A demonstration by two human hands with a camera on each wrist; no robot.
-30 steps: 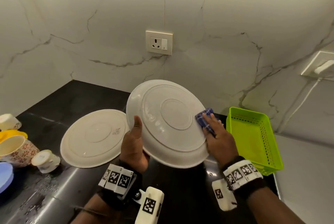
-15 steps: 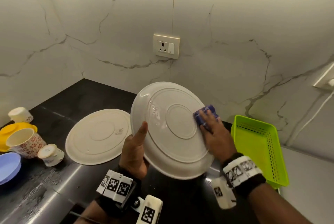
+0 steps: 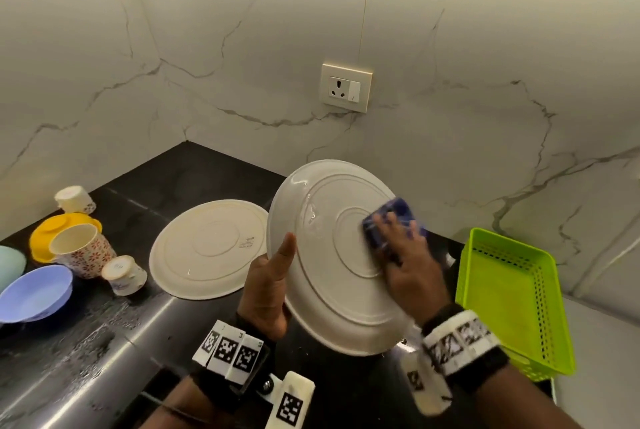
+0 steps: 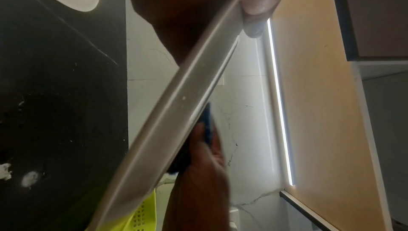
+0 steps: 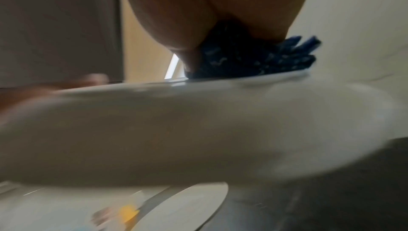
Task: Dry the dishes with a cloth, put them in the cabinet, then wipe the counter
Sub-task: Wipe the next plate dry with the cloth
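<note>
**Plate held up, cloth on its underside**

I have the white plate point(image 3: 332, 255) tilted up off the bench point(image 3: 194, 179), underside facing me. My left hand point(image 3: 266, 290) grips its left rim, thumb laid up along the back and fingers curled round behind; in the left wrist view the rim point(image 4: 176, 112) runs edge-on past my fingertips point(image 4: 253, 8). My right hand point(image 3: 405, 269) presses a folded blue cloth point(image 3: 391, 220) flat against the plate's centre rings, fingers spread over it. The hand and cloth are motion-blurred, so I cannot tell how firmly the fingers curl on the cloth. In the right wrist view the cloth point(image 5: 253, 58) is bunched under the palm, touching the plate point(image 5: 176, 130). Wet streaks shine on the plate just left of the cloth.

Just left of my left hand, a second white plate point(image 3: 207, 248) lies upside down on the bench. Further left are a small overturned cup point(image 3: 123, 274), a floral mug point(image 3: 81, 250), a yellow bowl point(image 3: 45, 234), a lavender bowl point(image 3: 34, 293) and another overturned cup point(image 3: 74, 200). Right of my right hand sits a lime-green basket point(image 3: 512, 307). A wall socket point(image 3: 346, 88) is above.
</note>
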